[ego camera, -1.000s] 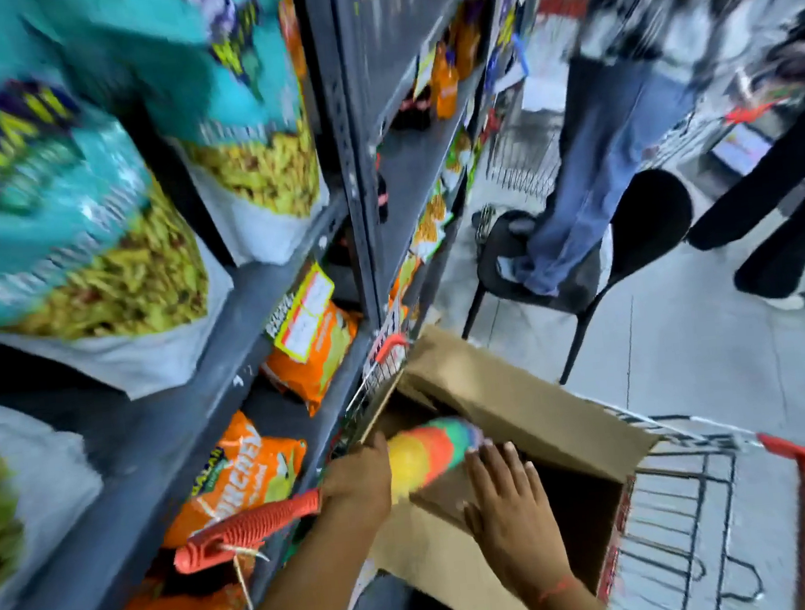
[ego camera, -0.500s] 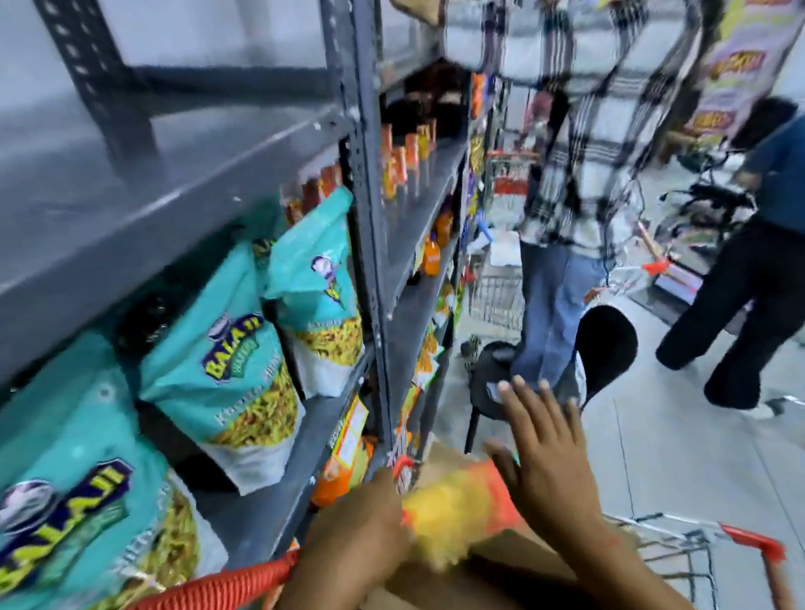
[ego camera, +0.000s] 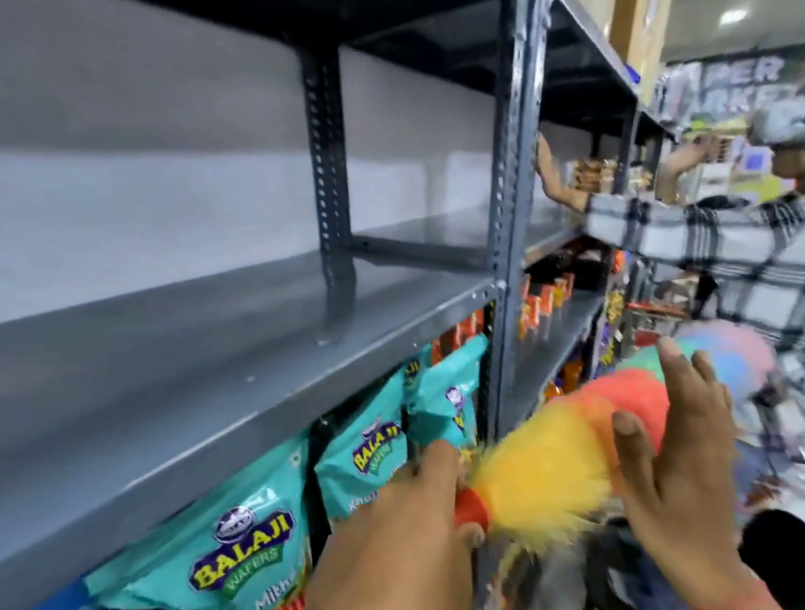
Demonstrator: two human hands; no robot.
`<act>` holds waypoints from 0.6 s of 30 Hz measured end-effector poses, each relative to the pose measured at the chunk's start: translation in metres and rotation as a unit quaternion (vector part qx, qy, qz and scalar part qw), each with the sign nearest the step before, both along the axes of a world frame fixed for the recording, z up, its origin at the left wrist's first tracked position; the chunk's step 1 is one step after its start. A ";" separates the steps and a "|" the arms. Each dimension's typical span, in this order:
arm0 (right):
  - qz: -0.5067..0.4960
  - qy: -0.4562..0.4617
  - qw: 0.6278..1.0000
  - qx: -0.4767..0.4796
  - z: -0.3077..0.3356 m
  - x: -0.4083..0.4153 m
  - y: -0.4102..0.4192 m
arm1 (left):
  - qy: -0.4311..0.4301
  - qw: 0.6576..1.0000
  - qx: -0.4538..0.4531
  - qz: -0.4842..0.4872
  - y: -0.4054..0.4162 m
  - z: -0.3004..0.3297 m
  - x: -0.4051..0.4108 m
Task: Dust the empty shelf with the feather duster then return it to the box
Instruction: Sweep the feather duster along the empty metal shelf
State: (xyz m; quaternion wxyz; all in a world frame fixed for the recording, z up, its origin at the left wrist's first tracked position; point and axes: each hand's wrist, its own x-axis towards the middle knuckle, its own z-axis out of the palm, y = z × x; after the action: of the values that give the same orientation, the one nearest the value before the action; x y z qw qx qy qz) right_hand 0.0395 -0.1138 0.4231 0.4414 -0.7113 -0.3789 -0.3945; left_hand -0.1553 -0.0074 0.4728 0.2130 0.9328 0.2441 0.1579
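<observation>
- Dusting not yet begun, by the look of it: the feather duster (ego camera: 545, 478) sits below the empty shelf (ego camera: 230, 370), touching nothing on it.
- Left hand (ego camera: 402, 526) is the grip, closed round the orange handle just behind the yellow feathers.
- Right hand (ego camera: 671, 465) is spread flat, fingers apart, against the fluffy head ahead of the grip.
- Snack bags (ego camera: 238, 556) hang just left of the grip.
- Left to do: sweep the shelf above, then return the duster to the box, which is out of sight.

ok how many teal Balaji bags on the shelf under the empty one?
3 clear: big near bag, middle bag, far bag by the upright. More may sit lower left, blurred.
</observation>
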 end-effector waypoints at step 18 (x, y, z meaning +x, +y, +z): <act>0.270 -0.034 0.962 0.033 0.060 -0.060 0.164 | -0.091 0.934 0.165 0.302 0.090 0.078 -0.107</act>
State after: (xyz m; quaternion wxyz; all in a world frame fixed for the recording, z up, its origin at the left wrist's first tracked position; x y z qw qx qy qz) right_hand -0.0210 0.0500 0.4835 0.5419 -0.5537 -0.5583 -0.2967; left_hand -0.2626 0.0830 0.5513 0.0192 0.8188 0.4643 0.3371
